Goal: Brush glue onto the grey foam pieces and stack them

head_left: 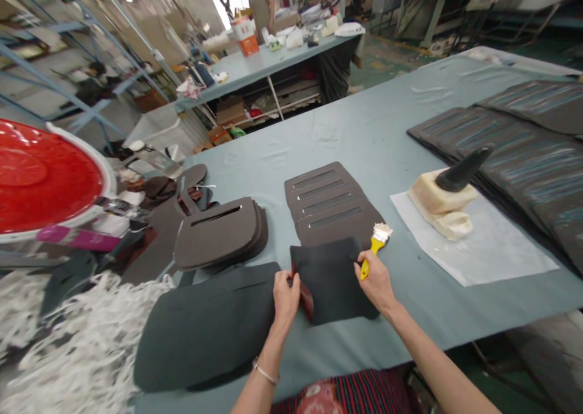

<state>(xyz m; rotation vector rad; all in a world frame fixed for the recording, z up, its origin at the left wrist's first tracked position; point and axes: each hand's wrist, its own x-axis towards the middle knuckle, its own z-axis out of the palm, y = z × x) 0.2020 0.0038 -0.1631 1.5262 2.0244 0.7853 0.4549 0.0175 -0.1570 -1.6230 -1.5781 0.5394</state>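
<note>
A dark, nearly square leather-like panel point(334, 280) is held up between my two hands near the table's front edge. My left hand point(286, 292) pinches its left side, where a reddish underside shows at the curled edge. At the right edge, my right hand point(376, 280) grips the panel and also holds a yellow-handled brush point(376, 244), its bristles pointing up and coated with something whitish. Just beyond lies a brown slotted panel point(330, 204) on the table. Left of my left hand rests a large dark panel point(209, 323) with rounded corners.
Brown slotted pieces point(218, 232) are stacked at left, near white shredded strips point(91, 347) and a red basin point(45, 171). To the right, a cream-coloured container point(439, 198) with a black cone sits on a white sheet point(496, 256). Dark slotted panels point(519, 153) overlap beyond. A person stands behind the far table.
</note>
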